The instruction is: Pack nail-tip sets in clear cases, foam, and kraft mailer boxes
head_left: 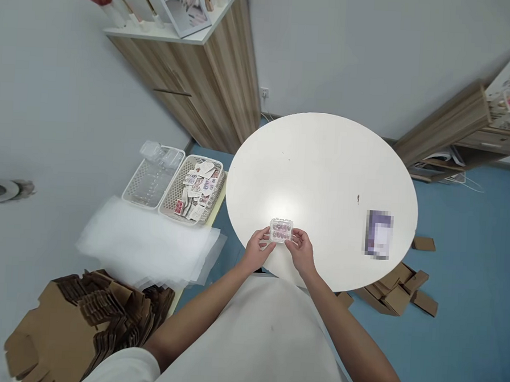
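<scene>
A small clear plastic box with rows of pinkish pieces that look like press-on nails is held over the near edge of the round white table. My left hand grips its left side between thumb and fingers. On the opposite side, my right hand pinches the same box. Its lid appears closed. Farther right on the tabletop lies a blurred purple and white item; its kind cannot be made out.
Left of the table stand a basket of printed cards and a basket of clear plastic boxes. Translucent sheets and folded brown cardboard lie nearer. Cardboard boxes sit on the floor at right. A wooden cabinet stands behind.
</scene>
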Action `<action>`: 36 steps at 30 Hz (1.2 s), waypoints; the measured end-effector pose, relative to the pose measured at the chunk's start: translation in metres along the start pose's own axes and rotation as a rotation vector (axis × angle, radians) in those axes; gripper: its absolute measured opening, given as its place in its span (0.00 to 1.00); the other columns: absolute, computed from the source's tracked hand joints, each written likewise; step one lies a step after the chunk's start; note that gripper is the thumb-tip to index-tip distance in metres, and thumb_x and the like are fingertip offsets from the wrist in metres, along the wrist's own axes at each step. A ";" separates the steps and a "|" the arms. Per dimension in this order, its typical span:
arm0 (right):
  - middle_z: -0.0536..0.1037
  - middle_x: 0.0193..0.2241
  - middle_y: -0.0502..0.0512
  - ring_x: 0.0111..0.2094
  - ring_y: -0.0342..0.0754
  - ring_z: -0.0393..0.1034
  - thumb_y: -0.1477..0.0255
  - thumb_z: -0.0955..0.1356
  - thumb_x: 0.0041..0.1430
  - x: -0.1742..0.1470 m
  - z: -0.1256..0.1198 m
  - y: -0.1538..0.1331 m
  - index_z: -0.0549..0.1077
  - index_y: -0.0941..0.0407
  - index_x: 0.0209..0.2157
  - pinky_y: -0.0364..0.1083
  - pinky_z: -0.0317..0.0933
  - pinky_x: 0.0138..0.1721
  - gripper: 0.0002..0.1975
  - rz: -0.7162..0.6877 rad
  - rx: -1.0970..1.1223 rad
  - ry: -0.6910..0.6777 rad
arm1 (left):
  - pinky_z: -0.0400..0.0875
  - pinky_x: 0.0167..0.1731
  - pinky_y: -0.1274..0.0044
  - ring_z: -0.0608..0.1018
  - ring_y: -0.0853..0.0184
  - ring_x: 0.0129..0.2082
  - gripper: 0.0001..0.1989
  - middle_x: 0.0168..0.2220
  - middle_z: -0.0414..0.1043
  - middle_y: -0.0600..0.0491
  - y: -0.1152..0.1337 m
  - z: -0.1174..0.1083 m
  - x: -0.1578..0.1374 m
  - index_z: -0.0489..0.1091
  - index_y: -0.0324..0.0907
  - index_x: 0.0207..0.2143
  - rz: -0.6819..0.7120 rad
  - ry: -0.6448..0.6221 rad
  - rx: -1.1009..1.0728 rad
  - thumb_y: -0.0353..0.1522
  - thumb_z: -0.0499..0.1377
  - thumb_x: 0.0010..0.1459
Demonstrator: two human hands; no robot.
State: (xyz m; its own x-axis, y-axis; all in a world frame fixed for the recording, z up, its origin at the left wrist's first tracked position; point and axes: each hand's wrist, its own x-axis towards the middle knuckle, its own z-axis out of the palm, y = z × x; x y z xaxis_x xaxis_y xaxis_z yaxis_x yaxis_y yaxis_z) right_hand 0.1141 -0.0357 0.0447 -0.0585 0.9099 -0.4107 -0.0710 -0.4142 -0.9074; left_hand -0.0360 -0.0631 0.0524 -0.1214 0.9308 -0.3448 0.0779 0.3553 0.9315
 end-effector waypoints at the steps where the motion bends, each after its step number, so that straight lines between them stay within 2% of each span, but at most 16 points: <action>1: 0.66 0.44 0.55 0.44 0.48 0.62 0.67 0.68 0.43 0.005 0.009 0.000 0.64 0.51 0.41 0.48 0.61 0.42 0.20 0.001 -0.026 -0.008 | 0.65 0.41 0.74 0.66 0.65 0.44 0.25 0.47 0.61 0.48 -0.002 -0.008 0.005 0.61 0.47 0.50 -0.013 0.021 -0.010 0.34 0.59 0.48; 6: 0.65 0.44 0.54 0.43 0.48 0.59 0.67 0.69 0.41 0.032 0.058 0.000 0.65 0.50 0.43 0.48 0.62 0.39 0.23 0.026 -0.159 0.004 | 0.65 0.41 0.75 0.65 0.65 0.45 0.26 0.47 0.57 0.48 -0.012 -0.052 0.035 0.59 0.47 0.51 -0.052 0.101 -0.006 0.37 0.58 0.48; 11: 0.65 0.42 0.54 0.39 0.46 0.61 0.68 0.68 0.42 0.064 0.106 0.002 0.64 0.51 0.46 0.48 0.61 0.39 0.25 0.094 -0.223 -0.078 | 0.64 0.41 0.75 0.65 0.64 0.45 0.26 0.45 0.57 0.48 -0.021 -0.096 0.068 0.59 0.46 0.52 -0.086 0.125 0.042 0.37 0.57 0.49; 17: 0.65 0.44 0.54 0.37 0.46 0.62 0.69 0.68 0.42 0.101 0.150 0.010 0.63 0.49 0.48 0.48 0.60 0.40 0.27 0.136 -0.277 -0.065 | 0.62 0.41 0.73 0.65 0.61 0.45 0.28 0.45 0.57 0.47 -0.026 -0.134 0.113 0.58 0.43 0.52 -0.067 0.109 0.233 0.37 0.58 0.48; 24: 0.61 0.45 0.55 0.37 0.45 0.62 0.69 0.66 0.46 0.125 0.174 0.013 0.58 0.51 0.51 0.48 0.63 0.39 0.28 0.097 -0.378 -0.018 | 0.63 0.42 0.72 0.65 0.62 0.46 0.28 0.47 0.56 0.47 -0.027 -0.151 0.150 0.54 0.45 0.54 -0.037 0.017 0.363 0.39 0.55 0.51; 30: 0.61 0.44 0.57 0.35 0.44 0.63 0.70 0.65 0.47 0.128 0.177 0.015 0.57 0.54 0.52 0.48 0.64 0.39 0.28 0.064 -0.448 0.026 | 0.64 0.41 0.72 0.65 0.62 0.46 0.28 0.47 0.57 0.47 -0.030 -0.153 0.154 0.52 0.45 0.54 0.038 -0.016 0.442 0.36 0.55 0.51; 36: 0.61 0.44 0.57 0.34 0.44 0.63 0.69 0.65 0.47 0.126 0.180 0.013 0.56 0.54 0.52 0.48 0.64 0.38 0.28 0.055 -0.492 0.066 | 0.64 0.41 0.71 0.66 0.62 0.46 0.28 0.48 0.57 0.47 -0.028 -0.154 0.156 0.53 0.45 0.54 0.036 -0.037 0.444 0.36 0.55 0.50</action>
State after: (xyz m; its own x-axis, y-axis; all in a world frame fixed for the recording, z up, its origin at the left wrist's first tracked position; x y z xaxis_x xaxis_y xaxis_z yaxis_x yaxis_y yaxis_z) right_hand -0.0736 0.0692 -0.0032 0.0151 0.8930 -0.4497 0.4097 -0.4158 -0.8119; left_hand -0.2097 0.0586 -0.0093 -0.0763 0.9427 -0.3247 0.4999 0.3180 0.8056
